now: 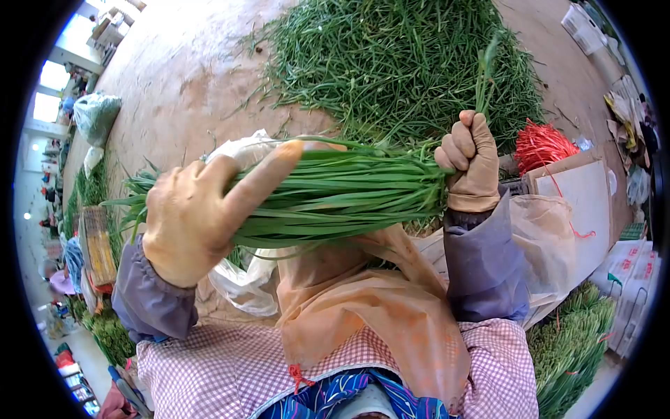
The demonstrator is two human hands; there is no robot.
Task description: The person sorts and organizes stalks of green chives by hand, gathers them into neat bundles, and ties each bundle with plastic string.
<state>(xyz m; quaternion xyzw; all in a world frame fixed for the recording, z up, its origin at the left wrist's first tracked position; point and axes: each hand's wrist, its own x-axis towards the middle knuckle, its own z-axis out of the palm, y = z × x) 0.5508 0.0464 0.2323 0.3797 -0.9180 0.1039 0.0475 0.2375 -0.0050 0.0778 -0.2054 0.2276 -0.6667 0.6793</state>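
A thick bunch of long green garlic chives (356, 192) lies sideways in front of my chest. My left hand (192, 213), in a tan glove, is wrapped over the bunch near its left end, thumb stretched along the top. At the other end, my gloved right hand (471, 160) is closed in a fist beside the bunch. A few loose chive stalks (486, 80) stick up out of that fist. Behind both hands spreads a large heap of loose chives (391, 63) on the floor. A sheer orange-brown apron (370, 300) hangs below the bunch.
Red plastic ties (541, 145) sit at the right by a pale board (576, 199). Tied green bundles (576, 342) are stacked at the lower right, near white cartons (631, 279). A filled plastic bag (96, 119) stands far left. White plastic (244, 283) lies below the bunch.
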